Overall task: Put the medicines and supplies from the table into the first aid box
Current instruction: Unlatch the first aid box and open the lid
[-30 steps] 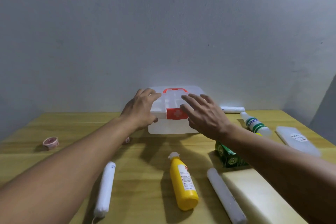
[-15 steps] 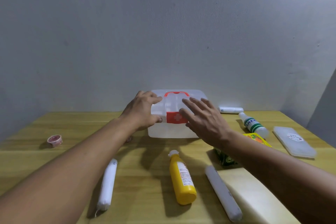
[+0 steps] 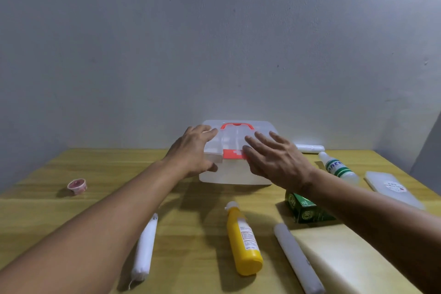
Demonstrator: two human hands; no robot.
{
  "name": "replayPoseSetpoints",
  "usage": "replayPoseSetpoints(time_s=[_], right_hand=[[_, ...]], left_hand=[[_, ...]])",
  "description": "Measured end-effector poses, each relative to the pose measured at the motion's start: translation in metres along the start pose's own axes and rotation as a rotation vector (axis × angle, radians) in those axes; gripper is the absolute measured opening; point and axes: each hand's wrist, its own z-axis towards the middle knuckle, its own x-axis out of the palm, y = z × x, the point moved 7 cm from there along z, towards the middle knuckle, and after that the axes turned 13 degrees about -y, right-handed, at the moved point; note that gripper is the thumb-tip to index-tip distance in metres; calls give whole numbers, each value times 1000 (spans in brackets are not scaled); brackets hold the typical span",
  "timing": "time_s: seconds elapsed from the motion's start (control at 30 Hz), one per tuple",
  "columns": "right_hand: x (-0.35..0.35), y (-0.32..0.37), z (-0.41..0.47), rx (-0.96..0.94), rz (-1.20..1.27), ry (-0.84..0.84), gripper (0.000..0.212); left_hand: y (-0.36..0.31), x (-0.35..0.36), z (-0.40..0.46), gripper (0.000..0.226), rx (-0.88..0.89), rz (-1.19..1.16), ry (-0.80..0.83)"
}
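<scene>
Wooden table [image 3: 191, 217], grey wall [image 3: 214, 43], supplies scattered

Wooden table [image 3: 59, 217] against plain grey wall [image 3: 214, 43].

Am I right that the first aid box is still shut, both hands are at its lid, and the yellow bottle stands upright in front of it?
Not quite. The head view shows the yellow bottle lying on its side on the table; the rest holds: first aid box shut, left hand and right hand at its lid.
</scene>
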Motion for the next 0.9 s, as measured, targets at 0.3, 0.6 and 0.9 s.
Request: replayPoseSetpoints(time_s=[0.3,0.6,0.9], right_hand=[[-27,-36,28,332,201,-26,27],[-17,-86,64,450,113,-132,26],[39,-107,69,594,79,134,60]], left_hand=[[11,8,-28,123,-327,-250,-136],[-7,26,-44,70,-29,-16,-75],[-6,25,-36,54,8,-89,-103]])
